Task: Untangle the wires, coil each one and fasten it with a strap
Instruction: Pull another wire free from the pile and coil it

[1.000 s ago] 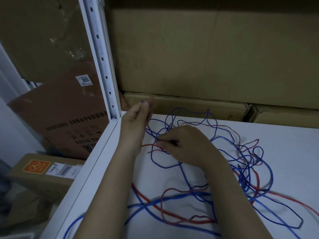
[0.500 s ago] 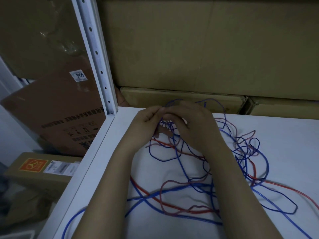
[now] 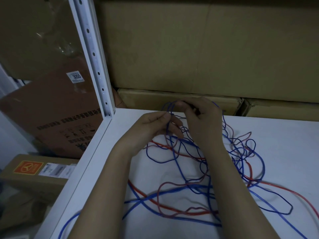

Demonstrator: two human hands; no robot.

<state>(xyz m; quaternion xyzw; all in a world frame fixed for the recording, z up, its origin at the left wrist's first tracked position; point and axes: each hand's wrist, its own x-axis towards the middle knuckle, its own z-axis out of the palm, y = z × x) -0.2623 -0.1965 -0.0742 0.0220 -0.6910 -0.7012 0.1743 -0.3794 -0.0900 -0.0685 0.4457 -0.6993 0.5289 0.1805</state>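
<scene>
From the head view, both hands are raised together over the far part of the white desk [image 3: 269,135], close to the upright post [image 3: 94,54] of the rack. The left hand [image 3: 155,125] pinches a thin blue wire [image 3: 170,107] between thumb and fingertips, probably to keep the strand taut and clear of the rest. The right hand [image 3: 202,118] is curled beside it, touching the left, with the same blue loop arching over its fingers; it looks clamped on the wire, though the exact grip is hidden behind the knuckles. Lifting the loop off the surface seems meant to show where it crosses the others.

The tangle of wires [image 3: 198,169] lies on the desk beneath and near the forearms: thin blue, thicker blue, red and pinkish strands overlap, spreading toward the right and the near edge, with one blue strand running off the near left. Nothing is coiled yet, and no strap can be seen. Cardboard boxes [image 3: 189,49] stand stacked along the far side.
</scene>
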